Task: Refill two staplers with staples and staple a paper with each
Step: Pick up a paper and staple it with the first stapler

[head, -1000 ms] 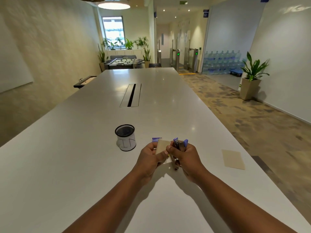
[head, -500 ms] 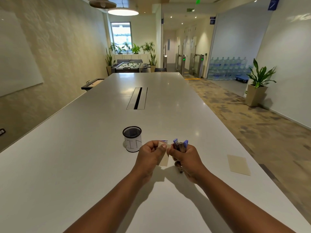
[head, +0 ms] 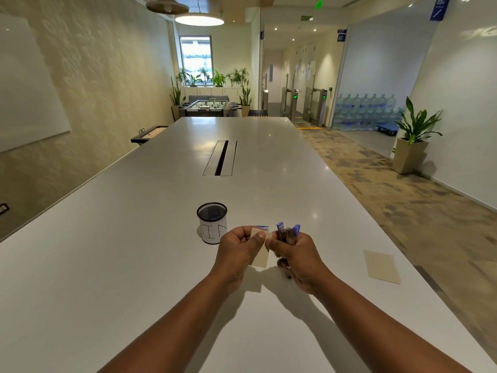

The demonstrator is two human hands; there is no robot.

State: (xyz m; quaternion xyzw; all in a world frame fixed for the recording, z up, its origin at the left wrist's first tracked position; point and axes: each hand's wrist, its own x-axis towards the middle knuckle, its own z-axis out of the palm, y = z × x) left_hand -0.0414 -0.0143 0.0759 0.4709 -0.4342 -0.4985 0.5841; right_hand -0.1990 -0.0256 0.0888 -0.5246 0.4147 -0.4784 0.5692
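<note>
stapler and paper slip held up over the white table

the small blue-tipped stapler with a dark metal middle (head: 288,234) stands nearly upright in the right hand (head: 300,261), above the table and in front of the person. its two blue ends point up and stand apart, with the metal parts between them; the lower end pokes out under the fist. the right hand's fingers are curled round the body of the stapler, and the thumb reaches left toward the paper.

just beside it, the left hand (head: 238,251) holds a small beige paper slip (head: 260,251): the thumb presses on the face of the slip and the other fingers are folded behind it, a pinch. the slip hangs down between the two hands, its right edge touching or nearly touching the right thumb (which of the two cannot be told).

behind the hands a small blue-and-white box (head: 261,227) lies on the table, mostly hidden. to its left stands a black mesh cup wrapped in white paper with hand-drawn letters (head: 212,223). well to the right a flat beige paper sheet (head: 382,266) lies near the edge of the long white table (head: 134,265). further up the table a dark cable slot (head: 221,158) runs along its middle.
</note>
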